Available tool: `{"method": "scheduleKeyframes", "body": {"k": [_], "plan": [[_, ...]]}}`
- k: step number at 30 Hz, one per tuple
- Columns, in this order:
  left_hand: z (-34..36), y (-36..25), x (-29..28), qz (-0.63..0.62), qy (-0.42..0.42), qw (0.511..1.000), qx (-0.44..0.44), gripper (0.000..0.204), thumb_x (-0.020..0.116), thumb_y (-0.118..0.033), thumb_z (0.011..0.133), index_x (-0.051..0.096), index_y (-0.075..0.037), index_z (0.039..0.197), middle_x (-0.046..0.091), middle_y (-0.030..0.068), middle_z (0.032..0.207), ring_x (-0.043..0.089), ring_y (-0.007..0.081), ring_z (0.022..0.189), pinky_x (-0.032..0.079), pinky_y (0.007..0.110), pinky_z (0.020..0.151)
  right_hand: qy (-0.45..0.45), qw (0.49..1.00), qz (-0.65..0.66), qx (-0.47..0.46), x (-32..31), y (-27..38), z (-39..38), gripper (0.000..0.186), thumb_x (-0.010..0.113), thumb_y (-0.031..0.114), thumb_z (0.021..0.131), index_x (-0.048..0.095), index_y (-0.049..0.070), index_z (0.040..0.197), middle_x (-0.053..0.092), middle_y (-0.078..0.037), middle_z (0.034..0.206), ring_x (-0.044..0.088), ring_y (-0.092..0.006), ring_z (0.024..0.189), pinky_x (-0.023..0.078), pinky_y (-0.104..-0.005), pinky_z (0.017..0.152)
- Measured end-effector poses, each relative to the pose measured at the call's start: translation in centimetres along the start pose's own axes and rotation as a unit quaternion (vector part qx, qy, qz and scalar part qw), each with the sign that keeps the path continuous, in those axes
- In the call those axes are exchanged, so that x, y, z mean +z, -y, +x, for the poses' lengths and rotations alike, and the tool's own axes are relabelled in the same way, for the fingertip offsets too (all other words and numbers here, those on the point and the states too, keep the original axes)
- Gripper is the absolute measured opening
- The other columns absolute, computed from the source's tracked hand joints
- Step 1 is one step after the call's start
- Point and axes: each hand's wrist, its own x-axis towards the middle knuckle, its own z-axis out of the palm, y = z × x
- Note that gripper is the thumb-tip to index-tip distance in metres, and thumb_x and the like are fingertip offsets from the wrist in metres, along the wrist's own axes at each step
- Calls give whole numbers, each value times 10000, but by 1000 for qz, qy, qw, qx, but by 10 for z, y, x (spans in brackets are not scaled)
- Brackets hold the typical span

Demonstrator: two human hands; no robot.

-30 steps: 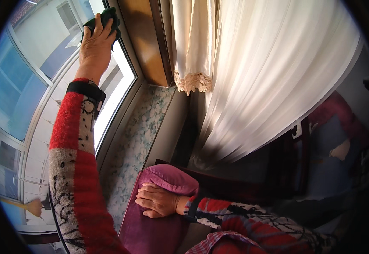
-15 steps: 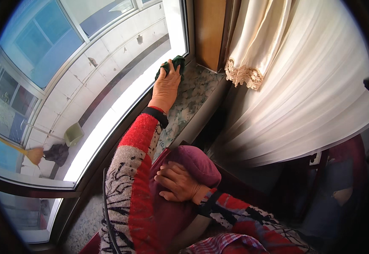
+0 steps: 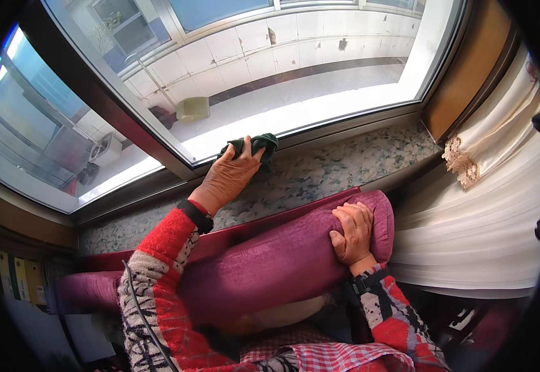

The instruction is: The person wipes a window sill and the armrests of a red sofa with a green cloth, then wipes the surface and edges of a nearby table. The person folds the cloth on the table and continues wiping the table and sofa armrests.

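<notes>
Bent over the window's bottom edge, my left hand [image 3: 232,172] presses a crumpled dark green cloth [image 3: 265,149] against the frame [image 3: 294,136], near the dark vertical bar between panes. A speckled green-grey sill [image 3: 344,152] runs below it. My right hand [image 3: 353,232] grips the top of a long purple padded cushion [image 3: 257,266] at its right end, fingers curled over the fabric.
Cream curtains with a lace edge [image 3: 462,161] hang at the right beside a wooden jamb [image 3: 462,68]. Yellow files [image 3: 22,279] stand at the lower left. Through the glass are a tiled wall [image 3: 294,49], a pale green basin [image 3: 192,108] and another container [image 3: 102,152].
My left hand and cloth have come down from high on the pane to its bottom edge, then leftward to the dividing bar. The view has turned toward the window. My right hand stays on the cushion.
</notes>
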Motion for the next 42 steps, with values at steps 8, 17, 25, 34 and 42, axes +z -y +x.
{"method": "scheduleKeyframes", "body": {"k": [8,17,25,34,42], "plan": [[-133,15,-4,-80,153,978,-115,332,603,-181,918,699,-172,1235,504,23,1514,421,326,1412,392,471,1063,8,1000,-15,-24,-1,6,2,436,536,422,953,656,56,1156,635,-142,1174,591,-361,1146,384,-536,1113],[-205,20,-26,-266,248,852,-376,457,784,-192,804,700,-145,1252,574,55,1374,496,342,1299,444,498,1034,20,999,-15,-26,1,7,0,454,531,442,961,667,54,1154,643,-133,1172,593,-351,1154,387,-532,1108],[-223,-26,32,-369,225,756,-492,504,749,-175,863,650,-152,1356,552,108,1444,520,395,1257,470,523,1019,26,999,-18,-25,2,10,2,465,527,459,978,671,56,1160,647,-130,1185,593,-344,1162,385,-531,1113],[-136,-29,-26,-536,80,795,-273,519,736,-66,873,631,-168,1371,511,128,1516,441,442,1390,392,529,1157,25,999,-5,-31,1,11,3,456,536,442,970,670,53,1165,649,-133,1190,596,-344,1165,386,-539,1119],[-171,-34,-40,-470,201,774,-373,495,690,-343,940,607,-176,1399,528,179,1482,422,471,1396,385,559,1148,15,999,10,-38,-2,6,0,440,575,431,941,671,67,1171,647,-119,1185,599,-337,1162,394,-532,1116]]}}
